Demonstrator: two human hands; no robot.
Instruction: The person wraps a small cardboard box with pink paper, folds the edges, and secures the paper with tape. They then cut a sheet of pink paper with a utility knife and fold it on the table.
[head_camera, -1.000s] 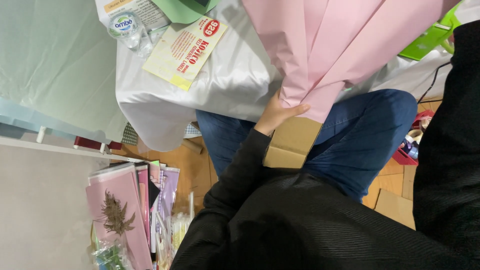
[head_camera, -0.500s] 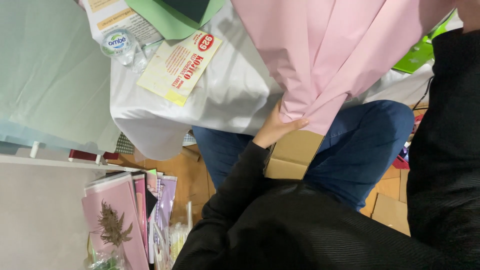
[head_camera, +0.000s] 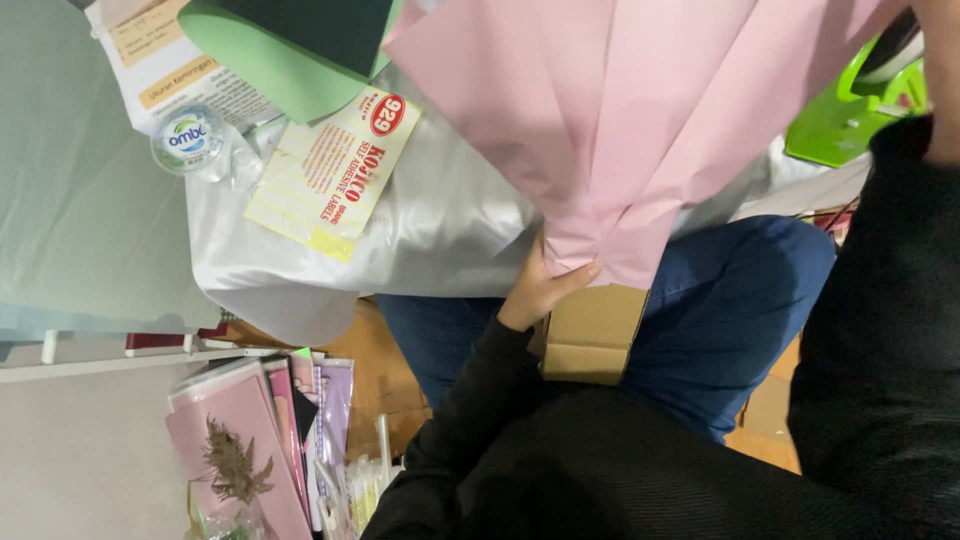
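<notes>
Pink wrapping paper fanning upward from a gathered, pleated base, left hand pinching that base from below, thumb across the folds, right hand at frame edge, grip indiscernible, cardboard box beneath, on blue-jeaned lap.

Left hand raised, grip pinched shut, black sleeve bent; right hand unseen.

Yellow label card, plastic bottle w/ printed sheet & green paper on white cloth; green puncher at right, cardboard box below, pink book bottom left.
</notes>
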